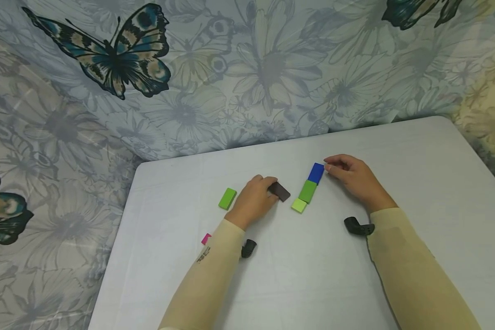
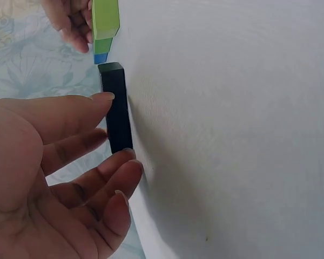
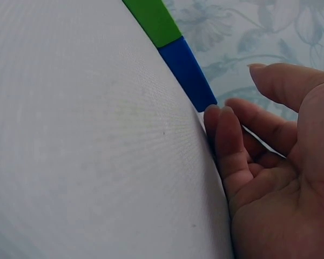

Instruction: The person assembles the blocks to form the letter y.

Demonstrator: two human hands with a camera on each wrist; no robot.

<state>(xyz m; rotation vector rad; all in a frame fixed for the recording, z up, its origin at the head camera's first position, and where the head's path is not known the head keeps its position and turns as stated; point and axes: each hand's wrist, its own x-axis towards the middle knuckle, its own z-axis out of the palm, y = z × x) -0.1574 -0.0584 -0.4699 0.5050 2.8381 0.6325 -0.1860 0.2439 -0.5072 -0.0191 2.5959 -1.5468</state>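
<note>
My left hand (image 1: 253, 199) pinches a dark brown rectangular block (image 1: 279, 191) between thumb and fingers; in the left wrist view the dark block (image 2: 116, 108) looks nearly black. To its right, a blue block (image 1: 316, 173), a green block (image 1: 307, 191) and a shorter light green block (image 1: 299, 205) lie end to end in a slanting row. Beside the blue end is my right hand (image 1: 356, 181), fingers loosely bent and thumb apart, holding nothing. In the right wrist view its fingertips (image 3: 227, 116) are right at the end of the blue block (image 3: 189, 75).
A separate green block (image 1: 227, 199) lies left of my left hand. Part of a pink block (image 1: 206, 238) shows beside the left sleeve, which hides the rest. The white table (image 1: 305, 275) meets a butterfly-patterned covering (image 1: 272, 82) at its back and left edges.
</note>
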